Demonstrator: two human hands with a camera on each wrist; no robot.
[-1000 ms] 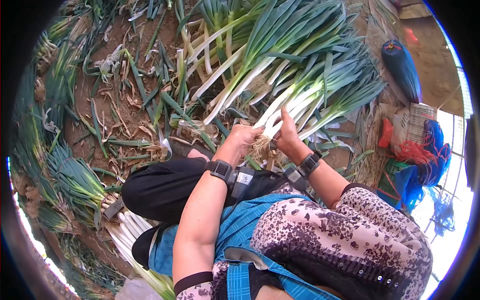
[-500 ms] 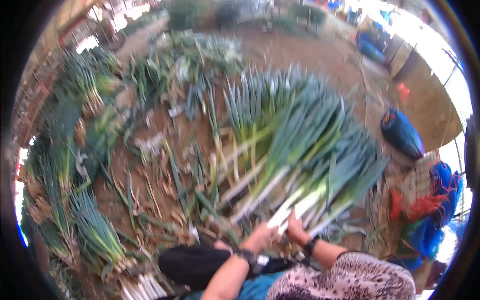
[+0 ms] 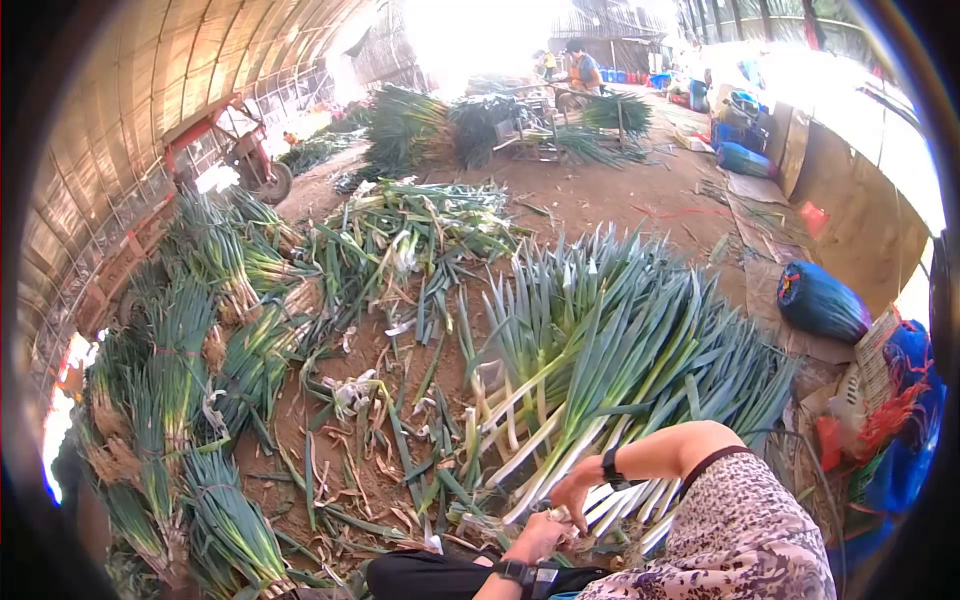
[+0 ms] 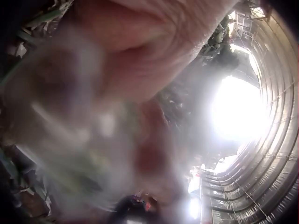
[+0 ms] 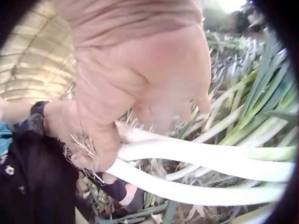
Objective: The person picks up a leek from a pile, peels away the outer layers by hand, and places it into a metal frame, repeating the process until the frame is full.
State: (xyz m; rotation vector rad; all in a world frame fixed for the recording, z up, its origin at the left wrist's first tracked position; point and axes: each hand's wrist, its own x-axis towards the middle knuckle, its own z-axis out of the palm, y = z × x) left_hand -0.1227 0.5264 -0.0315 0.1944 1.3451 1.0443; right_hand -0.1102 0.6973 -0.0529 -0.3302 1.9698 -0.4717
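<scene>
Long green onions (image 5: 196,156) with white stalks run from the hands across the right wrist view, their stringy roots (image 5: 83,145) at the left. Low in the head view, my left hand (image 3: 536,540) grips their root ends. My right hand (image 3: 574,492) is just above it, thumb and fingers bent down around the white ends. In the left wrist view the handwork is blurred and close to the lens. A fanned pile of green onions (image 3: 640,340) lies beyond the hands, leaves pointing away.
Tied bundles of green onions (image 3: 225,510) line the left side. Leaf scraps (image 3: 350,395) litter the soil between. At right are a dark blue wrapped roll (image 3: 822,302) and a pale crate (image 3: 880,345). Farther off stand a three-wheeled cart (image 3: 230,150) and a person (image 3: 582,70).
The head view has tilted up, bringing the far end of the shelter into sight. My right hand has turned from thumb up to bent down over the root ends, close above the left.
</scene>
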